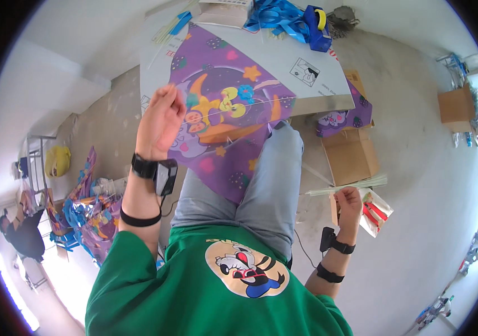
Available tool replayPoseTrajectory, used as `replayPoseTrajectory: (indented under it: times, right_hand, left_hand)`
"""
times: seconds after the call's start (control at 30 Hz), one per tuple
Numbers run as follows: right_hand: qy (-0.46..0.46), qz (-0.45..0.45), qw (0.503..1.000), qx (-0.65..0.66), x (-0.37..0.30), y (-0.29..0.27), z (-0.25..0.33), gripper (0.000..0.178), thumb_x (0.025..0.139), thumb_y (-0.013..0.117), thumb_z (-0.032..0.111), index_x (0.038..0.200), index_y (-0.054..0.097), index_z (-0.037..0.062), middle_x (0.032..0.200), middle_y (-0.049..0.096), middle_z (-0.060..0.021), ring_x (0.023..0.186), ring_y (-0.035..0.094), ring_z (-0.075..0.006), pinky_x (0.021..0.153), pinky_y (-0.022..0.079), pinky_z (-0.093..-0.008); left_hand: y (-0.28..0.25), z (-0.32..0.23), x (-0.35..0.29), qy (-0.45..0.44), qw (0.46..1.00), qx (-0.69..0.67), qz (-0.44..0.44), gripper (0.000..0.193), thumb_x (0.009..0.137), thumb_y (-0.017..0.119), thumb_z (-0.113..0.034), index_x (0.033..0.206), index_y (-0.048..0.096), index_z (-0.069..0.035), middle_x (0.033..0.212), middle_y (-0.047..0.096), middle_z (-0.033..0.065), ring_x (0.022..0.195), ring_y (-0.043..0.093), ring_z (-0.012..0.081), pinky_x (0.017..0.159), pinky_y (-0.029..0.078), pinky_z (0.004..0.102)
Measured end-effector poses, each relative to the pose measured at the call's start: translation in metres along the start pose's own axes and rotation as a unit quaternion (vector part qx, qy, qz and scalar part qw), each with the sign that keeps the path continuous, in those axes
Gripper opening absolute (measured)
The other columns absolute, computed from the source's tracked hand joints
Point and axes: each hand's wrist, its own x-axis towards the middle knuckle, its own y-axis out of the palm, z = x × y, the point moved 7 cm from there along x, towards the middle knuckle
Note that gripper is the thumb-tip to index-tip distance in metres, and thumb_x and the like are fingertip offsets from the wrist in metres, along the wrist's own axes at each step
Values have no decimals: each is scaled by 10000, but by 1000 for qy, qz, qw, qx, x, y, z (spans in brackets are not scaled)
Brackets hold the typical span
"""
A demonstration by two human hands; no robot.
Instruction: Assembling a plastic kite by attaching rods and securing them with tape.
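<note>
Grey floor and pale walls surround the purple sheet. White surface lies beneath and beyond this sheet, with line drawings on it.

Sheet: pointed, printed with a moon, stars and cartoon animals, a thin pale line across its middle. Upper part on the surface; lower part draped over thighs in light jeans.

Well left of the sheet: heap of colourful printed sheets; farther left, another person in dark clothing. Right of the sheet: open brown cardboard box, a purple printed piece just past it.

Beyond the sheet's far part: tangle of blue ribbon.

Left hand at the sheet's left edge, fingers bunched together; cannot tell whether its grip pinches the edge. Right hand well right of the sheet, fingers curled in against a bundle of pale sticks; cannot tell if its grip pinches any.

Red-and-white bag just right of that hand, farther from the sheet. Blue tape dispenser with yellow tape, beside the ribbon, beyond and right of the sheet.
</note>
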Motion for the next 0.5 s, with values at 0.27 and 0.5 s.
replayPoseTrajectory:
  times: [0.27, 0.5]
  right_hand:
    - [-39, 89, 988, -119, 16, 40, 48, 105, 794, 599, -32, 890, 591, 9, 758, 555, 24, 673, 501, -53, 636, 421, -191]
    - [-61, 129, 970, -199, 41, 82, 79, 131, 788, 614, -9, 919, 610, 1, 754, 572, 7, 678, 509, -55, 620, 434, -204]
  left_hand:
    - [-119, 25, -71, -12, 990, -95, -100, 41, 905, 548, -82, 935, 551, -110, 878, 563, -11, 820, 540, 97, 747, 452, 260]
    - [-149, 21, -86, 30, 981, -138, -133, 51, 894, 558, -67, 943, 552, -77, 884, 572, 15, 816, 534, 110, 784, 447, 265]
